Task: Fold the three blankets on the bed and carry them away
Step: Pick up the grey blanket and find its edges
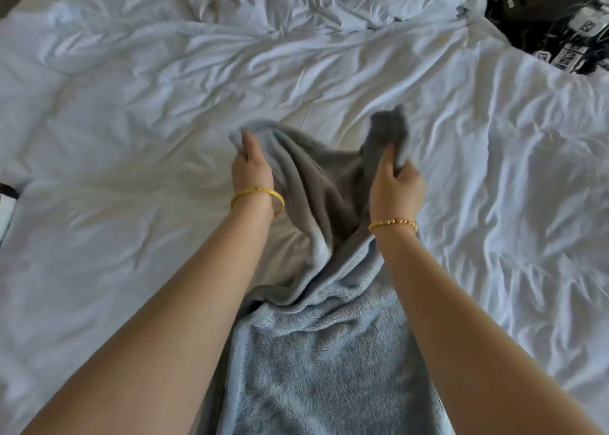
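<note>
Then | my left hand (252, 167) and right hand (397, 184) each clenched one corner of the grey fleece blanket (316, 335), lifted over the near edge of the bed (131, 138) | it seemed soft, light, limp | corners gave the best hold, I judged

Grey-blue blanket (316, 352) (white bed (131, 138)).

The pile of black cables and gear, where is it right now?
In the head view, the pile of black cables and gear sits at the top right corner, on the white bed, well beyond the gray blanket.
</note>
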Demonstrator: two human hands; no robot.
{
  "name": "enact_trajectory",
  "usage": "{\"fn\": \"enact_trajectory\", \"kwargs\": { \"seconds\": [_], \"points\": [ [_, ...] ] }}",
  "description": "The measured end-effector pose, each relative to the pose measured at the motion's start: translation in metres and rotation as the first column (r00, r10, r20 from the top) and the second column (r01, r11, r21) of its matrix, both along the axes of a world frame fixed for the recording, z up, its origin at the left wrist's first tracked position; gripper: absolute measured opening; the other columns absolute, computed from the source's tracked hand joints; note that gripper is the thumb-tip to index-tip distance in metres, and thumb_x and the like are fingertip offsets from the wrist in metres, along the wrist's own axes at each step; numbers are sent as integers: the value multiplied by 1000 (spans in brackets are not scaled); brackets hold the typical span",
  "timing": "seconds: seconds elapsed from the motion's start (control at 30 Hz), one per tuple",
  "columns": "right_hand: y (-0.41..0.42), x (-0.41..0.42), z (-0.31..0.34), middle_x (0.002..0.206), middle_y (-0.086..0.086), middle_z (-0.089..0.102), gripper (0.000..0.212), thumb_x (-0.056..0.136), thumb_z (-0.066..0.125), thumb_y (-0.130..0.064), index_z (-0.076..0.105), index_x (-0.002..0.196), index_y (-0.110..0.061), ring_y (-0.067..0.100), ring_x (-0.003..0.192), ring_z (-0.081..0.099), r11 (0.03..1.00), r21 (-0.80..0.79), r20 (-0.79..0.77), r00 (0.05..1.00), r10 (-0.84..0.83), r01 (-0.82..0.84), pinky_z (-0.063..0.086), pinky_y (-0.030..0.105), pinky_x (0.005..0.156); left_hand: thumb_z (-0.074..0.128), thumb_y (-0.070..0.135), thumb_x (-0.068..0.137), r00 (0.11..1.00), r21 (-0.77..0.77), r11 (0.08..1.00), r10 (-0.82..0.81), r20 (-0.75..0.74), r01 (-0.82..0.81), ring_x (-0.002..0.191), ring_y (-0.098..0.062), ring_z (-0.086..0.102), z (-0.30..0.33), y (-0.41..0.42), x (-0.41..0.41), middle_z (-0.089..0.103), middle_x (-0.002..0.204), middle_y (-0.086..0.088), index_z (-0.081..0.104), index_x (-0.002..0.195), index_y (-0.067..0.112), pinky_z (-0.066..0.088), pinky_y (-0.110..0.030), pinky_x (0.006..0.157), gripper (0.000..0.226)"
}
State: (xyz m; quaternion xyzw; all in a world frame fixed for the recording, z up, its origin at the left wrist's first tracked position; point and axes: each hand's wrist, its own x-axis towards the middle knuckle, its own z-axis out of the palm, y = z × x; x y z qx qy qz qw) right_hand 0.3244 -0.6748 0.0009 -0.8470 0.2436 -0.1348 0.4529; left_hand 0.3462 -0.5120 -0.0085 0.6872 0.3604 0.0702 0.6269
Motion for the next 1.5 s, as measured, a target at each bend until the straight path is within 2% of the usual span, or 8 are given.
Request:
{"fn": "enact_trajectory", "kwargs": {
  "seconds": [0.1,0.2,0.33,0.6,0.97,1.13,1.27,1.5],
  "points": [
    [6,-1,16,54,-9,44,39,98,37,-34,41,61,-19,-4,53,51,998,53,161,986,33,-42,35,9,49,37,40,97,989,178,977,-131,73,117,105,-32,59,20,-1,1,63,113,-21,61,111,1,42,-23,76,47],
    [21,-19,6,98,12,54,25,95,42,-18,58,97,1,15,90,54,941,-177,177,931,319,-289,42,20,82,44,33,96,946,189,931,-323,33,312,105,-22,58,16,-16,-19,64,109,-12,62,111,5,38,-18,70,37],
    [38,-42,-18,133,12,39,64,91,39,-7,14,149,-15,32,105,51,749,-258,-203,792,575,-610,48,42,77,37,42,97,882,131,873,-467,-58,471,91,-16,54,10,-27,-41,63,105,-9,63,111,12,36,-19,72,43],
    [42,-61,-27,120,8,56,48,97,41,-21,32,144,-19,27,104,57,847,-166,-15,860,510,-505,46,35,80,36,31,99,888,53,892,-440,-135,449,109,-25,56,-8,-19,-52,59,118,-11,51,118,8,42,-31,89,33],
    [50,-60,-36,109,9,51,46,97,40,-18,36,143,-20,27,91,54,722,-318,-137,783,607,-615,47,39,67,34,29,98,851,69,849,-523,-39,524,72,-10,52,-5,-18,-53,54,74,5,54,81,18,42,-12,58,28],
    [42,-61,-41,95,8,57,50,78,36,-15,57,122,-12,26,88,53,689,-174,-74,707,703,-703,45,35,76,45,16,93,895,278,851,-415,-164,445,103,-29,57,-26,-19,-51,62,110,-15,56,109,5,37,-25,70,23],
    [15,-36,-49,109,12,61,46,78,36,-11,61,117,-7,31,105,51,850,-277,-45,889,455,-449,40,35,91,41,11,92,610,443,447,-709,-355,777,89,-34,57,-62,-30,-78,60,88,-13,51,90,14,37,-33,67,10],
    [-13,22,-64,120,-5,60,34,85,44,-12,61,113,-19,22,120,40,404,-604,-384,695,608,-687,18,32,96,42,-3,83,507,627,172,-761,-404,759,89,-27,49,-100,-44,-104,57,93,-6,52,85,11,29,-29,62,18]
  ]
}}
